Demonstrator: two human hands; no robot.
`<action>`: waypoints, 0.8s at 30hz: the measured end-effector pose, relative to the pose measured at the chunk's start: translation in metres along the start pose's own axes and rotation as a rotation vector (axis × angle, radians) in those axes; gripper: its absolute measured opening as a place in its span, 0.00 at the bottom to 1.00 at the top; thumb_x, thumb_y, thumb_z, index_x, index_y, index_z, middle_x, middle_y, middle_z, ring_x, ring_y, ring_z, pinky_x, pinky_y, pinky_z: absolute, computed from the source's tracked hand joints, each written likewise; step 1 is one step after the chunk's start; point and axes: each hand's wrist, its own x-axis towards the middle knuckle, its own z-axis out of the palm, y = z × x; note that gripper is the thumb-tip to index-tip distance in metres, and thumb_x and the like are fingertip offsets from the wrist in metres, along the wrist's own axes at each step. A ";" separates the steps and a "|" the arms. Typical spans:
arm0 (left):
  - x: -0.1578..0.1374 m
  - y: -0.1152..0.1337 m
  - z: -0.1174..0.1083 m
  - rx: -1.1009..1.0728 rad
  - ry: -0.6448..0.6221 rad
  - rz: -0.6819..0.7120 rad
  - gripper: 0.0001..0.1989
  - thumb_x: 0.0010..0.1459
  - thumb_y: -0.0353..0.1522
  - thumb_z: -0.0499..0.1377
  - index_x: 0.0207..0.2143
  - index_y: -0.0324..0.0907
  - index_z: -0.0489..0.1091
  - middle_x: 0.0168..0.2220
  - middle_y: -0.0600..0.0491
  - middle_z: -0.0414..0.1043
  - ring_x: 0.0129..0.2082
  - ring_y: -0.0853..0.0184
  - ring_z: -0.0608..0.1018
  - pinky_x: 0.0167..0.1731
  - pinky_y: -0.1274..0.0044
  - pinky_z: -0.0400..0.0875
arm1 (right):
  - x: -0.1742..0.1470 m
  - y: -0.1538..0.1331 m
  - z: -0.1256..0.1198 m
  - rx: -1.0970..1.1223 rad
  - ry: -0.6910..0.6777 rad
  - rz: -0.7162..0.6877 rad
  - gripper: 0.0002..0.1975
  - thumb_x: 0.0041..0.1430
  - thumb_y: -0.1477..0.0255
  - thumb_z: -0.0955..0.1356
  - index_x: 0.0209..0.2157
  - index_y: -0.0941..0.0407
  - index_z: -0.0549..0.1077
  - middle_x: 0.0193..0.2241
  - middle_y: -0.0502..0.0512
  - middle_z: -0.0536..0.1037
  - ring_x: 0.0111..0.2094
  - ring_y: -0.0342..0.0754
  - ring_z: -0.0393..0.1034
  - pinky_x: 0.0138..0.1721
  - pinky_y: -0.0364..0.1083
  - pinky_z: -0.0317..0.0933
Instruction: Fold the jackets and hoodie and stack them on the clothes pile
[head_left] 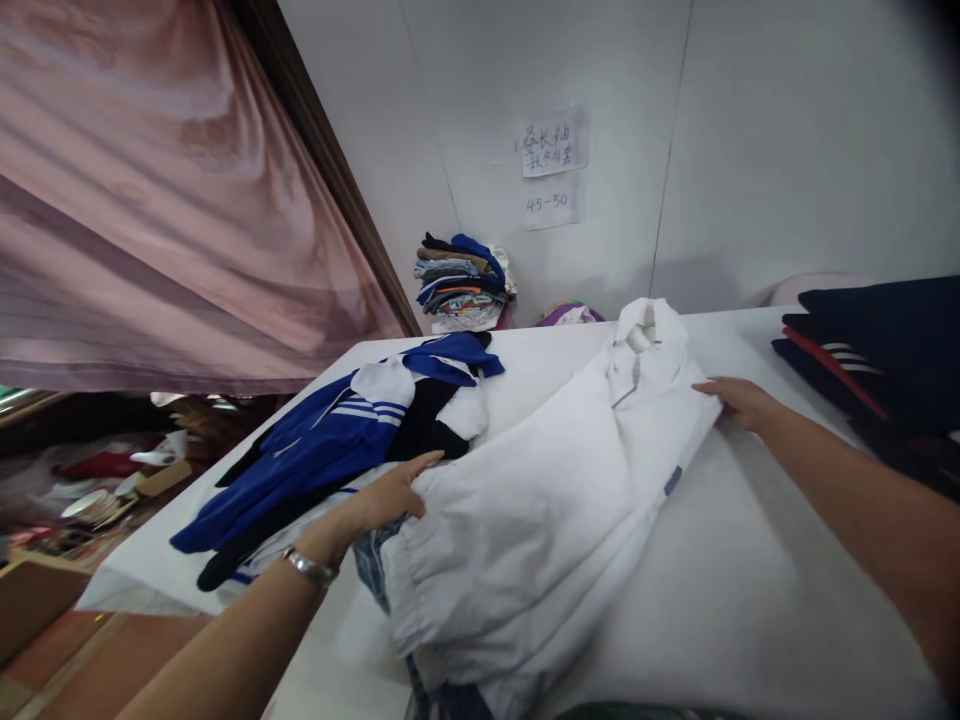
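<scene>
A white collared jacket (525,500) lies stretched across the white table, its collar toward the wall and its gathered hem toward my left. My left hand (390,497) pinches the hem corner; a silver bracelet is on that wrist. At the other end, my right hand (739,402) grips the jacket's edge below the collar, its fingertips partly hidden by the fabric. Blue denim (373,565) shows from under the hem. Left of the jacket, a blue jacket with white stripes (322,450) lies loosely heaped with black and white clothing.
Folded clothes (461,280) form a stack beyond the table's far edge. Dark navy garments (892,350) are piled at the right. Two paper signs (555,145) hang on the grey wall. A pink curtain (172,200) covers the left, with a cluttered floor (97,500) below it.
</scene>
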 end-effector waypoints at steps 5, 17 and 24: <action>0.028 0.016 -0.058 0.234 -0.119 0.021 0.42 0.31 0.24 0.56 0.56 0.46 0.67 0.53 0.58 0.72 0.49 0.62 0.73 0.44 0.79 0.67 | -0.126 0.039 -0.036 0.388 -0.065 0.253 0.25 0.53 0.77 0.70 0.54 0.56 0.68 0.48 0.66 0.76 0.40 0.54 0.76 0.35 0.43 0.72; 0.078 -0.016 -0.076 0.705 0.027 -0.242 0.17 0.24 0.25 0.48 0.22 0.45 0.66 0.16 0.64 0.71 0.29 0.61 0.76 0.30 0.79 0.64 | -0.189 0.055 -0.076 0.601 0.010 0.315 0.26 0.53 0.75 0.71 0.54 0.53 0.66 0.50 0.58 0.76 0.47 0.52 0.74 0.49 0.52 0.71; 0.070 -0.006 -0.070 0.768 0.076 -0.240 0.13 0.24 0.24 0.49 0.20 0.42 0.63 0.17 0.60 0.71 0.30 0.61 0.76 0.29 0.80 0.64 | -0.127 0.033 -0.060 0.419 0.048 0.175 0.08 0.57 0.66 0.68 0.37 0.56 0.73 0.35 0.60 0.79 0.36 0.51 0.75 0.36 0.48 0.71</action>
